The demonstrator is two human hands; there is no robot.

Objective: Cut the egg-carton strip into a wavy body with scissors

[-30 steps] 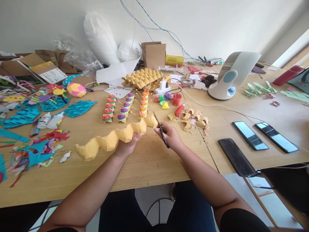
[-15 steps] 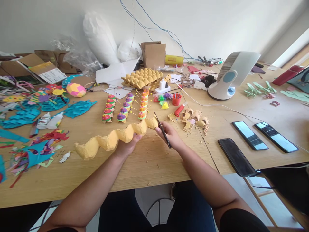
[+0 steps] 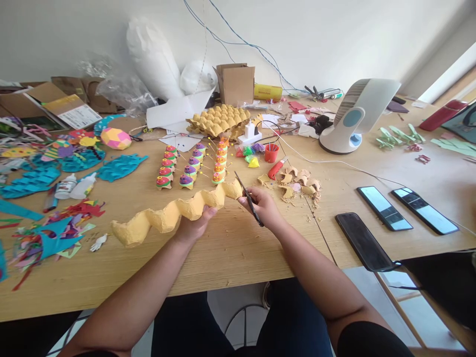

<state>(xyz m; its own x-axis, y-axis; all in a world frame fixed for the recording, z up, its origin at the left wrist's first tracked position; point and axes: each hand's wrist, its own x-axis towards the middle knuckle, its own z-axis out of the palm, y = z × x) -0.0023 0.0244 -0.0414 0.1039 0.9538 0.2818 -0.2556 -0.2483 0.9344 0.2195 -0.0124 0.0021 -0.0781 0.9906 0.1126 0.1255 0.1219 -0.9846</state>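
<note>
A long strip of yellow egg carton is held up over the table, slanting from lower left to upper right. My left hand is closed round its underside near the middle, thumb on the near face. In my right hand is a dark pair of scissors, its blades at the strip's right end. Whether the blades are parted there is hard to make out. Beyond the strip stand three rows of painted carton caterpillars, one red and green, one purple, one orange.
Carton scraps and a red utility knife lie to the right, near a small red cup. Egg trays are stacked behind. Phones and a white fan stand right; coloured paper scraps and glue bottles lie left.
The strip's left end has shifted very slightly to the left, and both hands have moved a touch with it. The grip on strip and scissors is the same.
</note>
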